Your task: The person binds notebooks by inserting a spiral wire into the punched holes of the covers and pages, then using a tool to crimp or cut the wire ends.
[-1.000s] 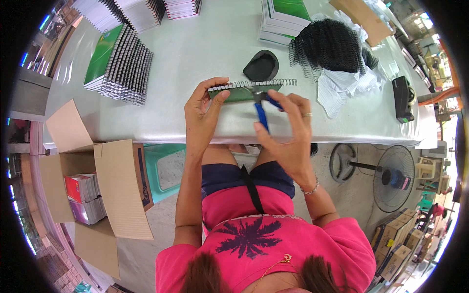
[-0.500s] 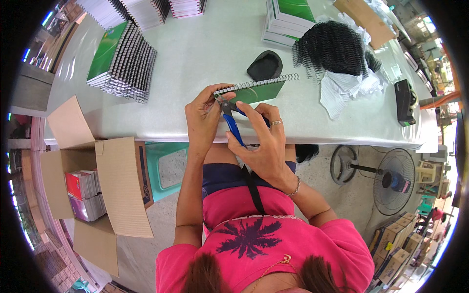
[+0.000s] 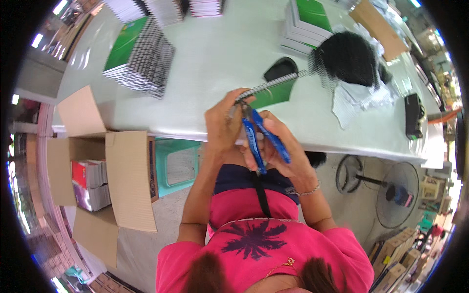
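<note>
A green-covered notebook (image 3: 276,95) lies at the table's front edge, with a spiral wire (image 3: 273,83) running along its back and sticking out past its right end. My left hand (image 3: 223,122) is closed around the notebook's left end, fingers at the spine. Blue-handled cutting pliers (image 3: 259,136) are in my right hand (image 3: 288,146), their jaws up against the left end of the wire. Whether the jaws bite on the wire is too blurred to tell. Just behind the notebook sits a black rounded tray (image 3: 280,68).
Stacked spiral notebooks (image 3: 139,56) stand at the left, a green-covered stack (image 3: 308,24) at the back right. Beside it lies a heap of black wire spirals (image 3: 347,58) on crumpled paper (image 3: 359,105). An open carton (image 3: 127,180), a green stool (image 3: 178,166) and a fan (image 3: 398,195) stand below.
The view has shifted, so the table things sit farther right. My right hand has brought the pliers' handles closer together and turned them more upright; my left hand keeps its hold on the notebook.
</note>
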`<state>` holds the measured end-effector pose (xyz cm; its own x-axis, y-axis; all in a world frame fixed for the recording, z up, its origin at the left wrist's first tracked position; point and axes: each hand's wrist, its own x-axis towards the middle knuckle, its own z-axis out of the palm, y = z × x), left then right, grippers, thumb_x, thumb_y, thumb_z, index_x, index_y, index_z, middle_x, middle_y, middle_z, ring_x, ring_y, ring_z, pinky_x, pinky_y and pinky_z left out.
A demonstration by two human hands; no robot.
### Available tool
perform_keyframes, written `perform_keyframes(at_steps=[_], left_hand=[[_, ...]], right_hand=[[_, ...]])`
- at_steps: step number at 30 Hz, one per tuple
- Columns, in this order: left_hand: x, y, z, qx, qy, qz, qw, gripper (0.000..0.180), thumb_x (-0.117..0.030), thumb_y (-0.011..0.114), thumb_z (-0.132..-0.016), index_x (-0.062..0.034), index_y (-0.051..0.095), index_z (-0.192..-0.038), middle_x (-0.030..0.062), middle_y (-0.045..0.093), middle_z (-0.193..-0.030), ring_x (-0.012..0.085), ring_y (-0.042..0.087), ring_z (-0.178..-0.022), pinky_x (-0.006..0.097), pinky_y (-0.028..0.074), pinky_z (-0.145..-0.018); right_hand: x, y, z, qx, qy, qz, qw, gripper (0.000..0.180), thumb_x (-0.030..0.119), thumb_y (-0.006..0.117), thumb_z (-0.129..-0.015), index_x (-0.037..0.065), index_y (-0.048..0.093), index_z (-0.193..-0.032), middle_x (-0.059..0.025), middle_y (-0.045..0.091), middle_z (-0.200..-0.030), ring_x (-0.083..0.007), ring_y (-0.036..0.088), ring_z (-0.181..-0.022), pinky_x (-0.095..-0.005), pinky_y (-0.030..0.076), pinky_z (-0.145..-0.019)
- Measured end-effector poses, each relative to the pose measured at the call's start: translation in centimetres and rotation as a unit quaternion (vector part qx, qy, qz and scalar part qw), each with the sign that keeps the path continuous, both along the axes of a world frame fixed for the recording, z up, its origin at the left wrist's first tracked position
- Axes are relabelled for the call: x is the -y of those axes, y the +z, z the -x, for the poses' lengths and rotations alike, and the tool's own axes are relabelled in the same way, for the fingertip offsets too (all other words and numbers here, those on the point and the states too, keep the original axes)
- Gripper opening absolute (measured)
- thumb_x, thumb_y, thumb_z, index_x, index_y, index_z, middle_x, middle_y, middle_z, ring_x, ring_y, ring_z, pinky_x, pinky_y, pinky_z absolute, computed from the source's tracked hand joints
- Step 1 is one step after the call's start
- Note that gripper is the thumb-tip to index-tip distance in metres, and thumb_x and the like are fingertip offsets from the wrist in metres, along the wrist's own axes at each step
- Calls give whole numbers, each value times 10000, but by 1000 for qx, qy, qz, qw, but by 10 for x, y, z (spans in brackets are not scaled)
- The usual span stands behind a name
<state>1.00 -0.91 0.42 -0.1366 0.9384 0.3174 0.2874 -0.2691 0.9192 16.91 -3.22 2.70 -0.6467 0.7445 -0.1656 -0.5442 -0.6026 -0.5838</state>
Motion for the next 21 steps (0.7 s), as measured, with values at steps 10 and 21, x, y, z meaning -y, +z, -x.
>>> perform_keyframes(at_steps=[10,21], left_hand=[[-1,59,30,8,138,97,986,296,-48,681,-906,-38,677,-1201,22,705,-916,53,560,-730,224,510,-714],[-80,111,208,71,308,-218,923,329,-215,714,-918,57,652,-1093,70,683,-949,83,588,-820,214,465,-744]], right_hand=[[-29,-3,-59,573,-219,-430,663,399,183,648,-901,24,560,-1256,-143,562,-1111,-285,556,-1097,-377,435,-944],[-56,-46,-94,690,-292,-464,473,354,158,647,-862,98,614,-1210,-197,520,-1178,-357,481,-1149,-483,326,-1031]])
